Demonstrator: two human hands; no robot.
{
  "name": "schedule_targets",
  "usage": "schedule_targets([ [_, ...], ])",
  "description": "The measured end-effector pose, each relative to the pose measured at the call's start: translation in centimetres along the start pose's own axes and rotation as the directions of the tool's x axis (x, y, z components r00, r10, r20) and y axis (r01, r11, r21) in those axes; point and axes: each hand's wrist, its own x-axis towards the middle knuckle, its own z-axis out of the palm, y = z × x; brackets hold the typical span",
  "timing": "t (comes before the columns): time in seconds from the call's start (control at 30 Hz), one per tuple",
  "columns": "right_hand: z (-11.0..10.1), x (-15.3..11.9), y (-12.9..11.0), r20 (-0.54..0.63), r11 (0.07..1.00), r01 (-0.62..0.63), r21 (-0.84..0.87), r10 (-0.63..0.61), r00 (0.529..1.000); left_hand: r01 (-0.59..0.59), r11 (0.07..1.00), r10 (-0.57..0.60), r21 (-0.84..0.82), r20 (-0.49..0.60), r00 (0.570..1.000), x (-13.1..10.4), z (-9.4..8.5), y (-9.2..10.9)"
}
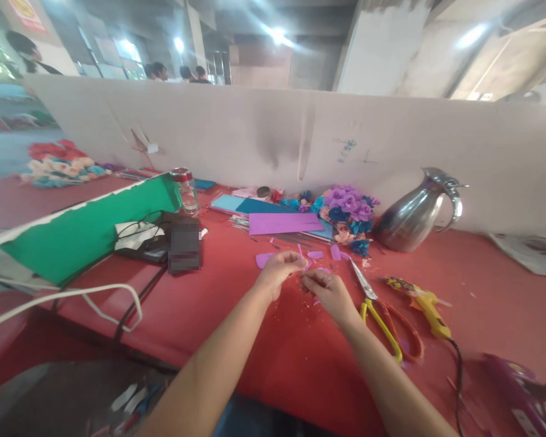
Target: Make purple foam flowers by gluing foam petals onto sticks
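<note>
Over the red table, my left hand [279, 270] is closed in a pinch on a small purple paper piece [300, 249], partly hidden by the fingers. Close by on the right, my right hand [325, 288] has its thumb and fingers pressed together; whatever is between them is too small to make out. Cut purple paper pieces [315, 255] lie just beyond both hands. Behind them is a flat purple sheet [284, 223] on top of blue sheets [259, 206]. Scissors [368, 291] with yellow and red handles lie beside my right hand.
A yellow glue gun [430, 312] with a black cord lies right of the scissors. Further back stand a metal jug [412, 212], paper flowers [350, 203] and a glass jar [188, 194]. Left are a green board [100, 224], a dark box [185, 243] and a white cable [113, 288].
</note>
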Motion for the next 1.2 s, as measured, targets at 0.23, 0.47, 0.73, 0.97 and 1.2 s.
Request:
schedule_targets([
  [0.23,-0.3,0.2,-0.5,-0.065,0.986,-0.041,0.163,0.052,0.997,-0.045,0.991,0.037,-0.128,-0.07,0.997,0.7,-0.5,-0.2],
  [0.47,-0.3,0.1,-0.7,-0.08,0.975,-0.055,0.214,0.074,0.994,-0.069,0.998,0.068,-0.007,-0.057,0.996,0.7,-0.7,-0.3],
  [0.73,-0.2,0.1,-0.7,-0.076,0.976,-0.058,0.209,0.075,0.994,-0.073,0.997,0.073,0.025,0.002,0.997,0.2,0.0,0.3],
  [0.97,-0.2,0.0,-1.1,-0.093,0.969,-0.079,0.234,0.103,0.99,-0.071,0.966,0.076,0.248,-0.011,0.997,0.1,0.5,-0.4],
  [1.2,-0.3,0.2,-1.1,-0.132,0.967,-0.073,0.243,0.108,0.985,-0.122,0.968,0.124,0.217,0.007,0.992,0.5,0.3,-0.5],
])
